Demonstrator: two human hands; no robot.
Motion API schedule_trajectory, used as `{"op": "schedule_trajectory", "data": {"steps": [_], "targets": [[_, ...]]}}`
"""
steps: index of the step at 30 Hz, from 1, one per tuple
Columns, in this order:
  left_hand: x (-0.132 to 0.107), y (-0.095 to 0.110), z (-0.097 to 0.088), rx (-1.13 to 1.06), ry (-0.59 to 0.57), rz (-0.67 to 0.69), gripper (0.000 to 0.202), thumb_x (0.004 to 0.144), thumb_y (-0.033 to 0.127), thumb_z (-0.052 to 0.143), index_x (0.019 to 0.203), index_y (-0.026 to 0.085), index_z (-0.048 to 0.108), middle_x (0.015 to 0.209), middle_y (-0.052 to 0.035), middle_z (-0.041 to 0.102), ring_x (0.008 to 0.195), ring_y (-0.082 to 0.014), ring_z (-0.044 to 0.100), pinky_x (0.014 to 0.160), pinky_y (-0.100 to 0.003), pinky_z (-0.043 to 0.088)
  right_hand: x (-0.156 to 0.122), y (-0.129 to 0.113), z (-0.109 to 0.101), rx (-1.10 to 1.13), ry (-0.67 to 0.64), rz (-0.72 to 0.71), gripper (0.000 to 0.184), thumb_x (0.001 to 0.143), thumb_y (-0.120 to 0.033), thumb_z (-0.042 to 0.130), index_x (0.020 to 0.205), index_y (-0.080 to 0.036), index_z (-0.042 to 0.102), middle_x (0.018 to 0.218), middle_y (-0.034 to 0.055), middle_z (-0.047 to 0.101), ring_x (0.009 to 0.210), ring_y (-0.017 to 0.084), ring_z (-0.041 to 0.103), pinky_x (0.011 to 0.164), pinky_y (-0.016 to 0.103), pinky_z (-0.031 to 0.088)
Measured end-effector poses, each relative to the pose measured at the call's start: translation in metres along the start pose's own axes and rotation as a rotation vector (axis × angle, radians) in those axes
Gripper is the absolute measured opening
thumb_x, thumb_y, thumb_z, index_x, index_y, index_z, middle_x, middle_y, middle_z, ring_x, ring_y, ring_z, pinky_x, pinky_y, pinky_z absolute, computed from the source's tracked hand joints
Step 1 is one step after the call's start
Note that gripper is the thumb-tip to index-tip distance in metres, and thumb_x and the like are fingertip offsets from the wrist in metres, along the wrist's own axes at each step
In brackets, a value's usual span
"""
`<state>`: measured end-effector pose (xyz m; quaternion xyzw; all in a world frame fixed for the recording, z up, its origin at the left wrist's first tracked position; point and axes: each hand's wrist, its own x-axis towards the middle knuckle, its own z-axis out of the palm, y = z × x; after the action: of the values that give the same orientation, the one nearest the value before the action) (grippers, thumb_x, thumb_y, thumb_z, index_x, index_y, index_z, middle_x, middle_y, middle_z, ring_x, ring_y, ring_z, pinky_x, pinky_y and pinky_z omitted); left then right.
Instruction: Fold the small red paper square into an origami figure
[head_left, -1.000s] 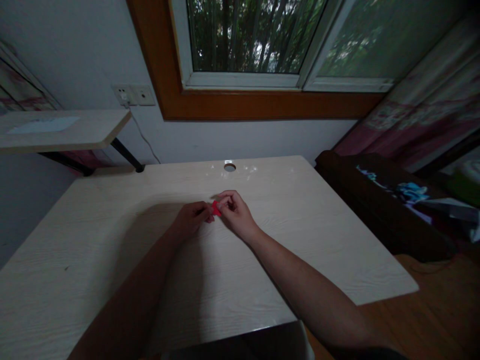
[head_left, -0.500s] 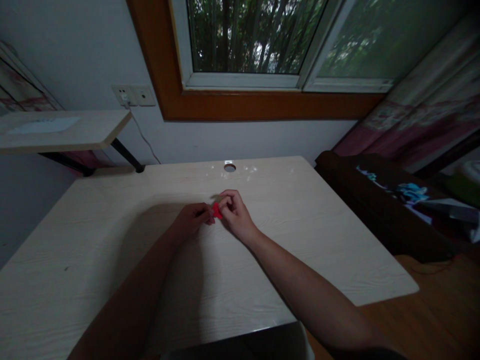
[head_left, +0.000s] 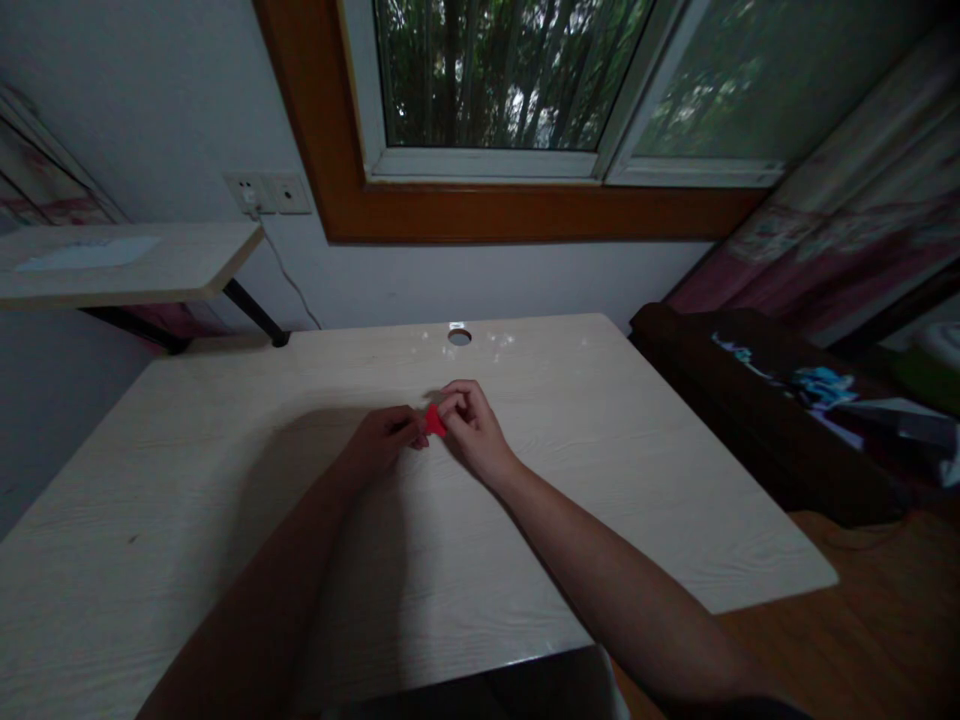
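Head view: red piece (head_left: pixel 434 422) pinched by left hand (head_left: pixel 381 436) and right hand (head_left: pixel 478 432), sheet (head_left: pixel 86 255) illegible

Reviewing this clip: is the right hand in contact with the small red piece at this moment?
Touching. The head view shows the right hand meeting the right edge of the red piece, with no visible gap.

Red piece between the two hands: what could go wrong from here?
The red piece is small and held at its edges by the left grip and right grip, so it could slip or, if they pull unevenly, perhaps bend. Fingers cover part of it, so a misplaced hold might go unnoticed in this view.
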<state>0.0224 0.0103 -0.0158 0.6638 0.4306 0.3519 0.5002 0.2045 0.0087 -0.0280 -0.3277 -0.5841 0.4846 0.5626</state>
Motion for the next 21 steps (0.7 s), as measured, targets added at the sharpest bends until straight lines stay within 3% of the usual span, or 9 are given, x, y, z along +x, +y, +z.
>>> {"op": "schedule_trajectory", "data": {"steps": [8, 21], "targets": [[-0.0004, -0.0031, -0.0006, -0.005, 0.088, 0.003, 0.026, 0.084, 0.039, 0.061, 0.073, 0.016, 0.066, 0.07, -0.0025, 0.069, 0.067, -0.0148, 0.063, 0.069, -0.026, 0.051, 0.0039, 0.0035, -0.0013, -0.013, 0.073, 0.027, 0.02, 0.092, -0.037, 0.058, 0.107, -0.025, 0.053, 0.08, -0.0018, 0.057, 0.075, 0.014, 0.055, 0.074, 0.029, 0.042], [-0.0003, 0.0026, -0.0011, 0.044, 0.137, 0.002, 0.028, 0.086, 0.04, 0.058, 0.074, 0.016, 0.066, 0.071, -0.0023, 0.07, 0.068, -0.0146, 0.064, 0.07, -0.026, 0.051, 0.0043, 0.0052, -0.002, 0.061, 0.055, 0.093, 0.025, 0.088, -0.04, 0.063, 0.107, -0.026, 0.053, 0.077, -0.0025, 0.057, 0.069, 0.014, 0.056, 0.067, 0.029, 0.043]]}}
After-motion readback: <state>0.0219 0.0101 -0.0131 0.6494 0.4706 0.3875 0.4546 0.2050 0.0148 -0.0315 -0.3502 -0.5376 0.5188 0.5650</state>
